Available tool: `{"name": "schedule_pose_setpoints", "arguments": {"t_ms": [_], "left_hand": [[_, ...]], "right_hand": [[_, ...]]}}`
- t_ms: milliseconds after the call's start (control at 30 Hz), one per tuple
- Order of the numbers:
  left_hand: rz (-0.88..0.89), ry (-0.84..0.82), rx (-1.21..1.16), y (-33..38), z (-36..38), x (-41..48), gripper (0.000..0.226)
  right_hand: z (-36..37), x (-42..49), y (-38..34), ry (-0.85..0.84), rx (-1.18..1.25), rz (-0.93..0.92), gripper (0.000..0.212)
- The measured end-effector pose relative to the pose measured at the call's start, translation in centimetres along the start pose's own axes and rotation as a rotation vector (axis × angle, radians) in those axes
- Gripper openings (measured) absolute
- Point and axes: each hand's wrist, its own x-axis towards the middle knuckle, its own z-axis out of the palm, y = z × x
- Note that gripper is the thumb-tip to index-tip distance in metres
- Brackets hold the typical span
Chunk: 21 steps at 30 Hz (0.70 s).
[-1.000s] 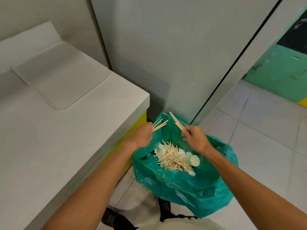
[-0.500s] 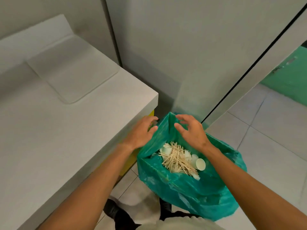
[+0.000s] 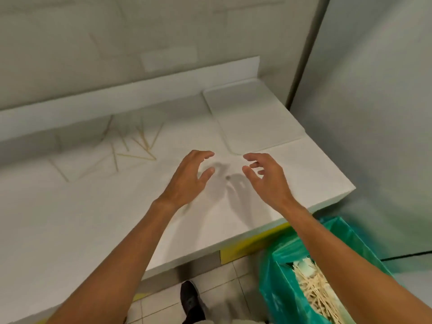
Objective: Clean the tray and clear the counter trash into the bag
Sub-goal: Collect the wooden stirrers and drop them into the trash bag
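Hovering over the white counter (image 3: 81, 218), the left hand (image 3: 187, 176) and right hand (image 3: 266, 178) were side by side. Each grip was wide, fingers a little bent, holding nothing. The white tray (image 3: 252, 118) lay at 1 o'clock from the hands. Loose sticks (image 3: 135, 146) lay at 10 o'clock. The green bag (image 3: 278, 288) sat at 5 o'clock, below the counter edge.

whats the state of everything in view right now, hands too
left hand: open, fingers loosely curled, holds nothing, over the counter
right hand: open, holds nothing, over the counter
loose sticks: scattered on the counter, left of both hands, not yet picked up
tray: flat on the counter's far right corner
bag: open, beside the counter's end
stick pile: inside the bag
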Motion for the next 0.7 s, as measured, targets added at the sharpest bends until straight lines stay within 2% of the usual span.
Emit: {"name": "schedule_pose_setpoints", "arguments": {"t_ms": [167, 333, 467, 533, 600, 700], "left_hand": [[-0.138, 0.125, 0.077, -8.0, -8.1, -2.9, 0.039], [-0.313, 0.21, 0.209, -15.3, -14.6, -5.5, 0.046], [-0.545, 0.314, 0.269, -21.0, -19.3, -6.7, 0.062], [-0.703, 0.245, 0.304, -23.4, -21.1, -6.9, 0.083], [-0.816, 0.077, 0.344, -25.5, -22.0, -7.2, 0.106], [-0.836, -0.014, 0.37, -28.5, -22.2, -7.2, 0.116]], "right_hand": [[10.0, 4.7, -4.2, -0.153, -0.011, -0.039, 0.033], [18.5, 8.3, -7.0, -0.3, -0.1, 0.038, 0.05], [24.3, 11.1, -8.1, -0.305, -0.228, 0.084, 0.064], [26.4, 12.2, -8.5, -0.302, -0.325, 0.094, 0.073], [28.1, 13.0, -8.8, -0.342, -0.418, 0.125, 0.087], [30.2, 14.1, -8.9, -0.418, -0.528, 0.109, 0.103]]}}
